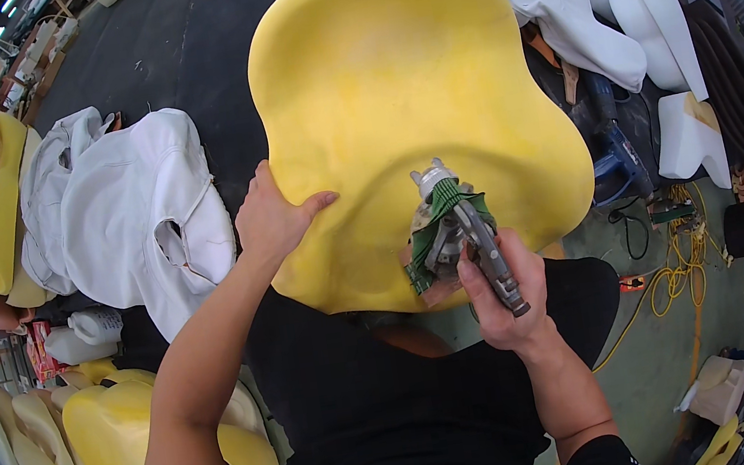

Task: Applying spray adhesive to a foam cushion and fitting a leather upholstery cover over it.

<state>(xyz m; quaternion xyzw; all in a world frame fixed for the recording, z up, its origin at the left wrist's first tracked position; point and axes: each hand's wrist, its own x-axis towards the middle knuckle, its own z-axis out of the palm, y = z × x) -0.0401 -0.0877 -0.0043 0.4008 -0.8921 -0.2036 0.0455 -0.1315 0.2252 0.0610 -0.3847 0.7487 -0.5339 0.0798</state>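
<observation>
A large, moulded yellow foam seat pad [395, 58] lies in front of me, its near edge close to my body. My left hand [279, 215] grips its left edge, the thumb flat on top and the fingers over the side, partly hidden. My right hand [506, 294] is closed around the handle of a metal spray gun [487, 250]. Green woven cloth [436, 214] is wrapped about the gun's body. Over the pad's lower right part, the gun's nozzle points away from me. Whether any spray comes out cannot be seen.
White fabric covers [134, 199] lie on the dark table [151, 45] at left. More white pieces [570, 14] and a blue power tool [619, 160] are at right. A yellow hose [677, 270] coils below them. Yellow foam pads [115, 430] stand at lower left beside a white jug [93, 331].
</observation>
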